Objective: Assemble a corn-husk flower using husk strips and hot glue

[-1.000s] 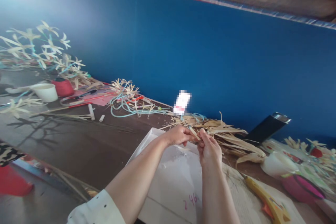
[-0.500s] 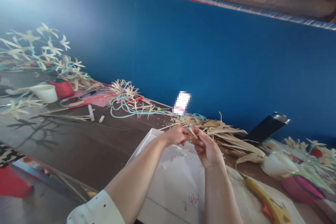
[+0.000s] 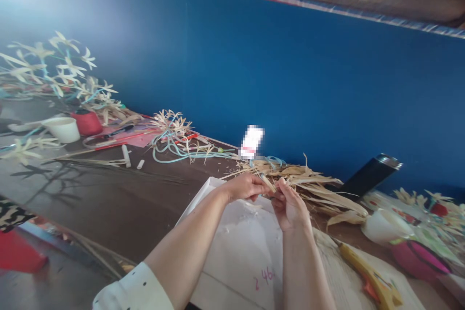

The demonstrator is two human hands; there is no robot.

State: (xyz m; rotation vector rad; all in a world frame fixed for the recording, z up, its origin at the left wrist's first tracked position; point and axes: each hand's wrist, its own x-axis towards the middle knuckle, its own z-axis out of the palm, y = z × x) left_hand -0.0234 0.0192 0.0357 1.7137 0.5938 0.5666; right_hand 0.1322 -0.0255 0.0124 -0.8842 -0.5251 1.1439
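My left hand [image 3: 246, 187] is closed in a pinch on a pale strip of dried husk [image 3: 268, 183], above the far end of a white box [image 3: 247, 247]. My right hand [image 3: 291, 207] is just to the right, its thumb and fingers pinched together at the lower end of the same strip; fingers partly hide what they hold. Behind both hands lies a heap of dried husks [image 3: 319, 185] spreading to the right, with thin pale stalks at its left side. Pink handwriting marks the box top below my wrists.
A black flask [image 3: 368, 177] leans against the blue wall. Right of the box are a yellow glue gun [image 3: 370, 276], a white cup [image 3: 387, 226] and a pink pouch [image 3: 419, 259]. To the left lie pale blue stems [image 3: 170, 155], a red thread spool [image 3: 86, 122] and husk flowers [image 3: 69, 65].
My right fingers have shifted slightly right along the strip, and more of the pale strip shows between my hands. My left hand has hardly moved.
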